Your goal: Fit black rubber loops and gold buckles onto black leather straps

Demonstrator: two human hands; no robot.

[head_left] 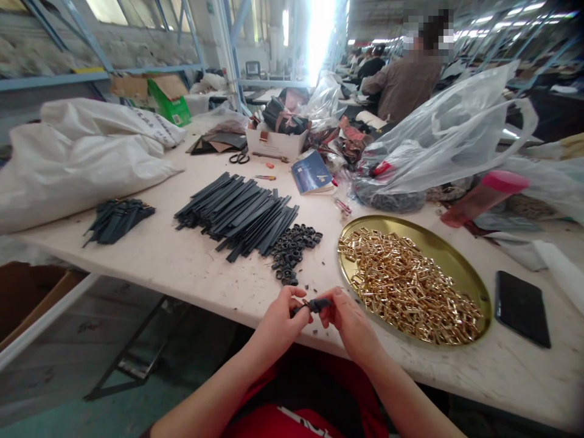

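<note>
Off-white worktable (191,263), crumbs scattered, workshop with blue metal framing (232,58) behind. Flat dark strips (237,213) piled ahead, small dark loops (294,246) beside them; round gold-coloured tray (440,248) of shiny gold metal buckles (410,286) to the right. Short dark strap piece (319,304) sits between both hands, near the table's front edge. Fingers cover its ends; can't tell if it carries a buckle. Long axis roughly left-right, right end slightly higher in view. Left hand (286,313) and right hand (347,316) both pinch it.
</note>
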